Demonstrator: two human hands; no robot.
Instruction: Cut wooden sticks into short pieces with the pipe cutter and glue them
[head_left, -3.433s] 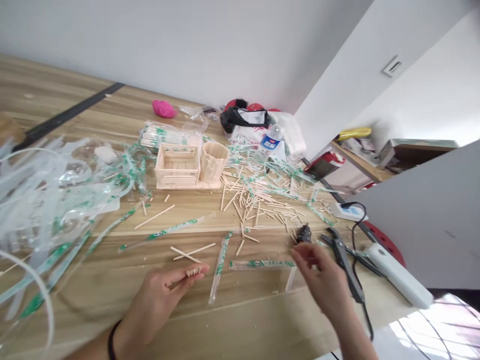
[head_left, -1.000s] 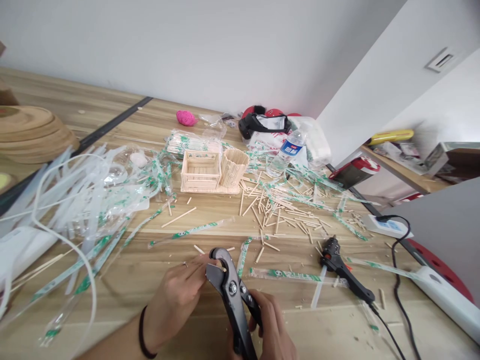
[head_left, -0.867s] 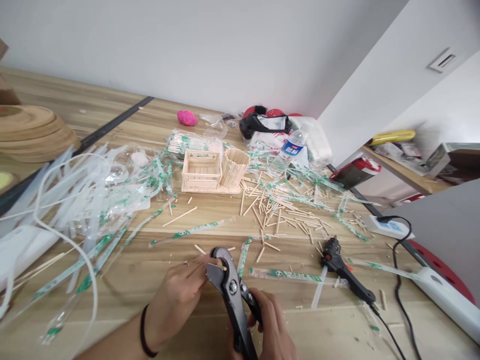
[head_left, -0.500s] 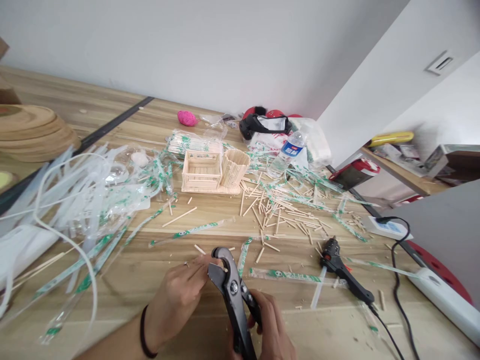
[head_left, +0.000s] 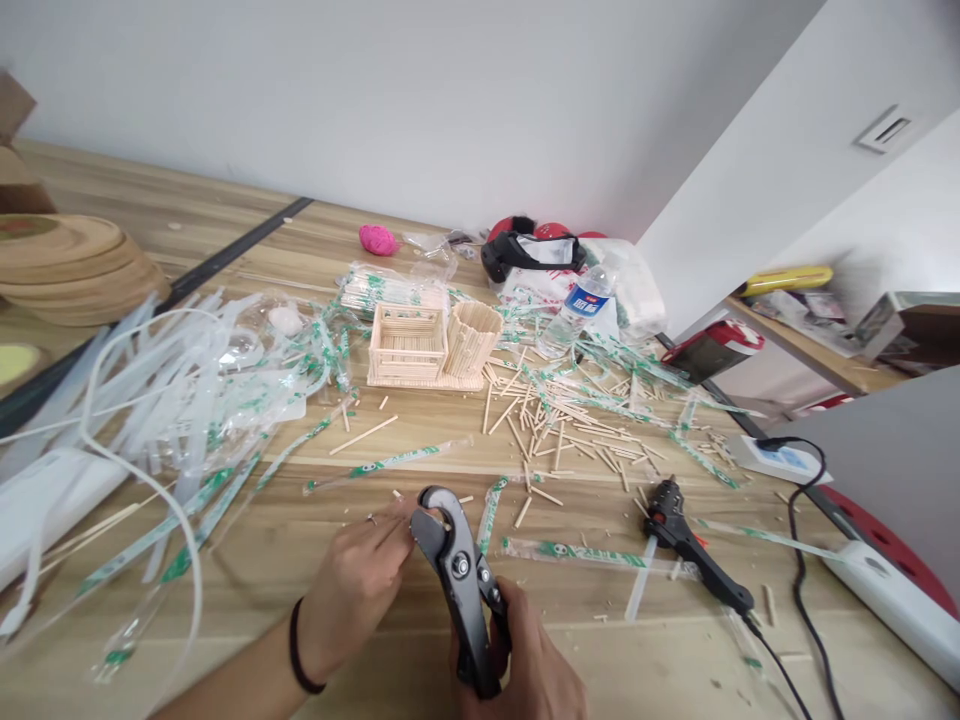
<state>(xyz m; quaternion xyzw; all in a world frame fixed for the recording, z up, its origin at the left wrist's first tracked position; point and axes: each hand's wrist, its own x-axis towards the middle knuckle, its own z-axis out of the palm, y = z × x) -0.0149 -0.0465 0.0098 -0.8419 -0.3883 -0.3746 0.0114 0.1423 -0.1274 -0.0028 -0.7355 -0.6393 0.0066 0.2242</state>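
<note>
My right hand (head_left: 525, 660) is wrapped around the handles of a black pipe cutter (head_left: 466, 600), whose hooked jaw and blade point up and to the left. Right beside the jaws is my left hand (head_left: 364, 565), its fingers pressed together at the blade; whatever they pinch is hidden. Beyond the hands stands a small model built of thin wooden sticks, with a railed box (head_left: 407, 345) and a round stick cup (head_left: 474, 340) on one base. Many short cut wooden sticks (head_left: 570, 430) lie scattered to the right of it.
A black hot glue gun (head_left: 686, 540) lies at the right, its cord trailing past a white power strip (head_left: 892, 610). Clear glue sticks and wrappers (head_left: 187, 400) crowd the left. Behind are a water bottle (head_left: 577, 305) and pink yarn (head_left: 379, 240).
The cutter's blade has moved nearer its hooked jaw, and the handles are squeezed closer by my right hand. My left hand stays beside the jaws. The view has shifted slightly.
</note>
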